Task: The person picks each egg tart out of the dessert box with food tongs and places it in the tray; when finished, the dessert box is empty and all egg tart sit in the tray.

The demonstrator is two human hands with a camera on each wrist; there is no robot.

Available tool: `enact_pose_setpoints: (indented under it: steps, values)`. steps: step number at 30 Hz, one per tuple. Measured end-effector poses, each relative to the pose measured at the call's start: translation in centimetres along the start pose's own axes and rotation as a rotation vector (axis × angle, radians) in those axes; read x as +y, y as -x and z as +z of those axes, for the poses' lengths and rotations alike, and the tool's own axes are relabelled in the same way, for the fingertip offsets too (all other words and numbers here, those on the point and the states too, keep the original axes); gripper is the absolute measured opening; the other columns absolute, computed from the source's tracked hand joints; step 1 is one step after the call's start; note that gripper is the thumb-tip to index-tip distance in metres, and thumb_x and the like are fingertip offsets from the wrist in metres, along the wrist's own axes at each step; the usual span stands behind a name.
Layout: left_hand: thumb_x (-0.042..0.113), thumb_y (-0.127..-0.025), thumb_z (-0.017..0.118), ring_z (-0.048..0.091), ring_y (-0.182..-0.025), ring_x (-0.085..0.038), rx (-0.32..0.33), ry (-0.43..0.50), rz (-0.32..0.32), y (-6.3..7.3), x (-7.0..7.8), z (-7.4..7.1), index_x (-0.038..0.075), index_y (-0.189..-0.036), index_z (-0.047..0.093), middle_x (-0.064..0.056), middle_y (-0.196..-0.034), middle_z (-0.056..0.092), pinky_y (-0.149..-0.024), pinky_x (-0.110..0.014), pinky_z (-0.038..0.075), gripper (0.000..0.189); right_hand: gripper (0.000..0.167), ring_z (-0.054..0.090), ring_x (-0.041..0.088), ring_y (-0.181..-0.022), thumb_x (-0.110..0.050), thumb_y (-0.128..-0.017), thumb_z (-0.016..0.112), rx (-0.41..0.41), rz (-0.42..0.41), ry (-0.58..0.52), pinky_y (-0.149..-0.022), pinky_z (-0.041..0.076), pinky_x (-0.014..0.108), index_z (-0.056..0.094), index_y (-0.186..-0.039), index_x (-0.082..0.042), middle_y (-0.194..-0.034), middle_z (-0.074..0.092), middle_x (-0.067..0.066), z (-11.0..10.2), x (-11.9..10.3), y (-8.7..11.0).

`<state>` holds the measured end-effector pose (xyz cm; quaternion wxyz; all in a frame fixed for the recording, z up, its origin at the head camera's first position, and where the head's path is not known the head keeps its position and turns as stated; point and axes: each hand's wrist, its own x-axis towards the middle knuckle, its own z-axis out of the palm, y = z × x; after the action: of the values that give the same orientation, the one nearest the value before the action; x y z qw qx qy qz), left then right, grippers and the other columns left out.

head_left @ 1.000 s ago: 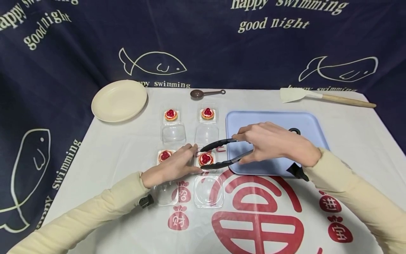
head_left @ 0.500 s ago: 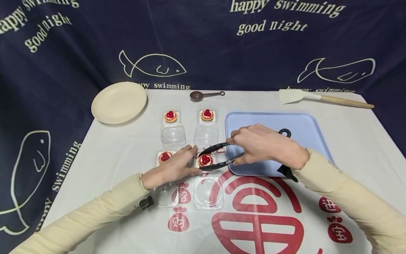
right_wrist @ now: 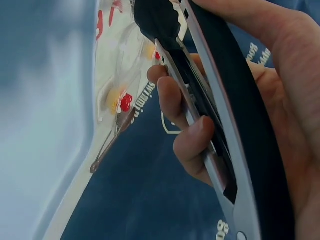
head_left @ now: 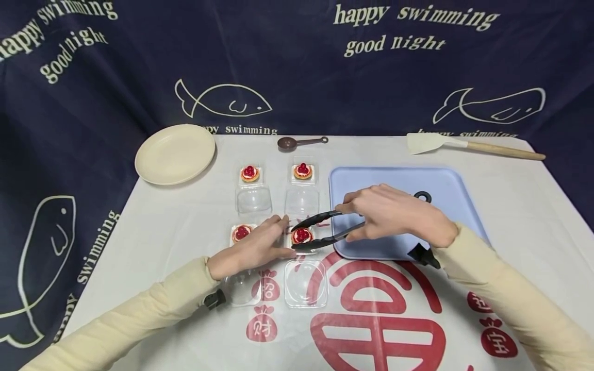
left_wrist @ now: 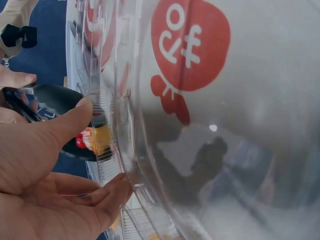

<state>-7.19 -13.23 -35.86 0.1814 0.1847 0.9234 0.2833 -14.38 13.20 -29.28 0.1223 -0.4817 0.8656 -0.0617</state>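
Observation:
My right hand grips black-and-silver tongs, reaching left from over the blue tray. In the head view their dark tips stand apart around a small red-topped fruit tart, one on its far side, one overlapping its near edge. The tart sits in the base of a hinged clear plastic box, its lid lying open toward me. My left hand holds that base from the left, thumb on the near side, fingers on the far side. In the left wrist view the thumb and fingers lie along the box's ribbed edge.
Behind the left hand is another tart, partly covered. Farther back are two more boxed tarts. A cream plate stands back left, a brown measuring spoon at the rear, and a spatula back right. The blue tray lies at right.
The tongs' tips have come somewhat closer together around the tart, and the right hand has shifted slightly left. The left hand keeps its place at the box.

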Motion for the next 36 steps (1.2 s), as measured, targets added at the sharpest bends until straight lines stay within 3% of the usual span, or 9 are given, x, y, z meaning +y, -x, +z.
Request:
enact_pose_setpoints:
  steps: [5, 8, 17, 27, 36]
  values:
    - [0.027, -0.086, 0.074, 0.026, -0.141, -0.046, -0.009, 0.012, -0.019, 0.0, 0.0, 0.1, -0.015, -0.144, 0.031, -0.033, -0.148, 0.032, -0.116, -0.052, 0.023, 0.084, 0.056, 0.060, 0.007, -0.073, -0.038, -0.078, 0.081, 0.059, 0.013, -0.063, -0.063, 0.050, 0.028, 0.069, -0.122, -0.006, -0.105, 0.069, -0.001, -0.8, 1.2, 1.6]
    - [0.027, -0.086, 0.074, 0.026, -0.141, -0.046, -0.009, 0.009, -0.018, 0.0, 0.1, 0.0, -0.015, -0.144, 0.030, -0.032, -0.149, 0.032, -0.117, -0.052, 0.023, 0.084, 0.054, 0.063, 0.008, -0.079, -0.038, -0.077, 0.082, 0.115, 0.037, -0.081, -0.064, 0.051, 0.028, 0.070, -0.121, -0.008, -0.108, 0.069, 0.000, -1.6, 2.5, 3.0]
    - [0.026, -0.087, 0.074, 0.026, -0.141, -0.046, -0.007, 0.012, -0.017, 0.1, 0.2, 0.0, -0.015, -0.144, 0.032, -0.033, -0.147, 0.035, -0.117, -0.052, 0.023, 0.082, 0.060, 0.060, 0.012, -0.079, -0.040, -0.074, 0.084, 0.171, 0.273, -0.076, -0.071, 0.052, 0.036, 0.070, -0.119, -0.004, -0.115, 0.068, 0.009, -2.4, 7.0, 6.2]
    - [0.027, -0.087, 0.074, 0.030, -0.140, -0.045, -0.001, 0.014, -0.008, 0.1, 0.2, 0.2, -0.016, -0.143, 0.033, -0.033, -0.147, 0.035, -0.116, -0.050, 0.027, 0.082, 0.060, 0.049, 0.009, -0.061, -0.036, -0.077, 0.082, 0.130, 0.357, 0.014, -0.066, 0.049, 0.041, 0.067, -0.122, 0.000, -0.110, 0.068, 0.011, -0.2, 9.7, 6.7]
    - [0.027, -0.087, 0.074, 0.027, -0.141, -0.045, -0.007, 0.014, -0.020, 0.1, 0.4, 0.1, -0.015, -0.144, 0.032, -0.033, -0.148, 0.033, -0.117, -0.051, 0.024, 0.083, 0.058, 0.058, 0.016, -0.070, -0.034, -0.078, 0.081, 0.137, 0.387, 0.005, -0.074, 0.052, 0.051, 0.066, -0.123, 0.000, -0.117, 0.066, 0.015, 0.5, 9.6, 6.4]
